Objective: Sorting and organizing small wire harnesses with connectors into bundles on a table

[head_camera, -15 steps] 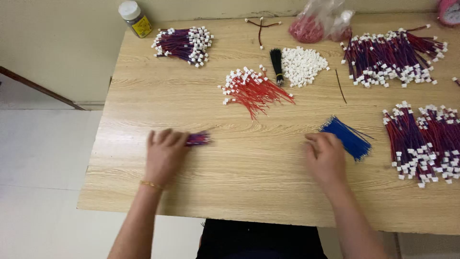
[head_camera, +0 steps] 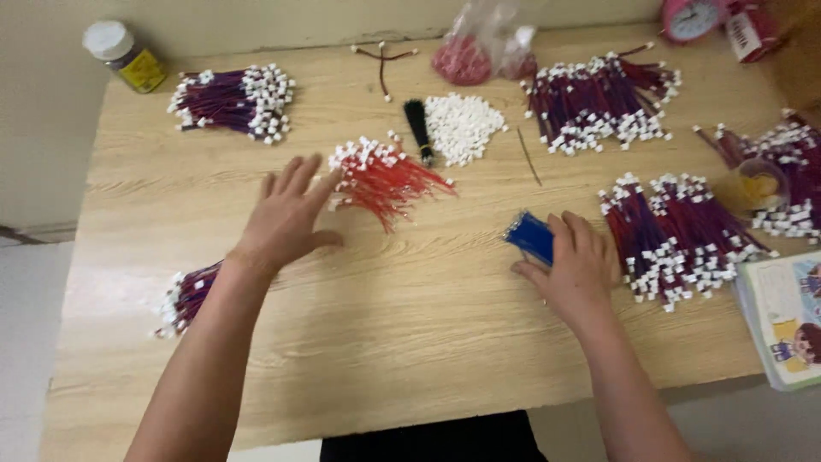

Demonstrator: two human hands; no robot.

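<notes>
Fingers point(head_camera: 295, 181) of the left hand point(head_camera: 286, 218) spread wide and flat above the surface point(head_camera: 410, 342), gripping nothing; fingertips reach the near-left edge of the red wire bundle point(head_camera: 385, 178), touching or just short of it, cannot tell which. Bundle lies up and to the right of that hand, long axis slanting from white connectors at upper left to loose wire ends at lower right. Left hand is clearly the nearer one to it. Right hand point(head_camera: 575, 267) rests on the surface with fingers curled loosely over the near end of the blue wire bundle point(head_camera: 530, 236), which pokes out to the upper left of the knuckles; whether it is pinched or only covered, cannot tell. Behind the left forearm, a small purple wire bundle point(head_camera: 184, 295) lies at the surface's left edge. Further out: loose white connector pile point(head_camera: 462, 127) with a black brush-like bundle point(head_camera: 418, 128) beside it, larger purple bundles point(head_camera: 676, 239) right of the right hand, more point(head_camera: 231, 98) at far left.
</notes>
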